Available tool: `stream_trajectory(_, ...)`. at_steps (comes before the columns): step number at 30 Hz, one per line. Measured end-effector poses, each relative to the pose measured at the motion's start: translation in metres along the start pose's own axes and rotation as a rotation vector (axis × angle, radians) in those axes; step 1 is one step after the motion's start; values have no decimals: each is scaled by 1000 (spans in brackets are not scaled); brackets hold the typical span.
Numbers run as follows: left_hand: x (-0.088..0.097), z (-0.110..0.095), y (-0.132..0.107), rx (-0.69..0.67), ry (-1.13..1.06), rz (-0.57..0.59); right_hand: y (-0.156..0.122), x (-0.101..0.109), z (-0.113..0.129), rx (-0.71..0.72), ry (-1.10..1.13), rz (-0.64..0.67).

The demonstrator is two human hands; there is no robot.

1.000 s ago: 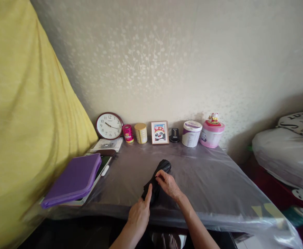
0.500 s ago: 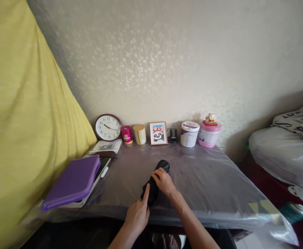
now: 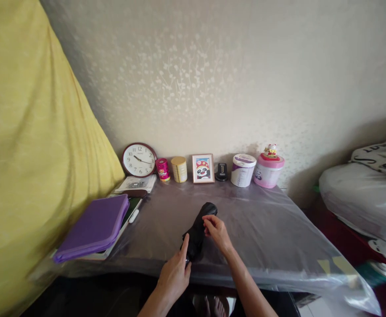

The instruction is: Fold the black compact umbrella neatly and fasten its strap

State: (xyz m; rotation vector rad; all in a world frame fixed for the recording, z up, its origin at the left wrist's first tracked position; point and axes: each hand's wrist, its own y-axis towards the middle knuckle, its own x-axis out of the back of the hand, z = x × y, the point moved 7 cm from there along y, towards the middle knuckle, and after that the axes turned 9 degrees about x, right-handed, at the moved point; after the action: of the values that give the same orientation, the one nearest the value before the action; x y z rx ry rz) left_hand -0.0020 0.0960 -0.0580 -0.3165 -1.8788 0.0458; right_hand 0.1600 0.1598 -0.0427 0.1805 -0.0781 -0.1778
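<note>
The left hand [image 3: 175, 272] grips the near end of the black umbrella [image 3: 196, 234], which lies slantwise on the counter [image 3: 262, 229], and the right hand [image 3: 217, 232], fingers bent, is at its farther part, pinching or not I cannot tell, so arranging its folds seems the present step, probably needing next a steady left hold.

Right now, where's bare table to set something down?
Bare tabletop lies between the right hand and pink tub, and between the black umbrella and the board under the purple folder. Crowded: the back edge, clock to pink tub.
</note>
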Motion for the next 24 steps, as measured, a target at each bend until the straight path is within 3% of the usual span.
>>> stream_trajectory(6, -4, -2, -1, 18, 12, -46, -4, -27, 24, 267, -598, 4)
stream_trajectory(10, -4, -4, -2, 39, 34, -69, -6, -37, 26, 294, -855, 8)
stream_trajectory(15, -3, -6, -4, 60, 75, -75, -3, -41, 26, 278, -967, 32)
stream_trajectory(24, -6, -6, -3, 60, 75, -82, -2, -41, 27, 287, -970, 2)
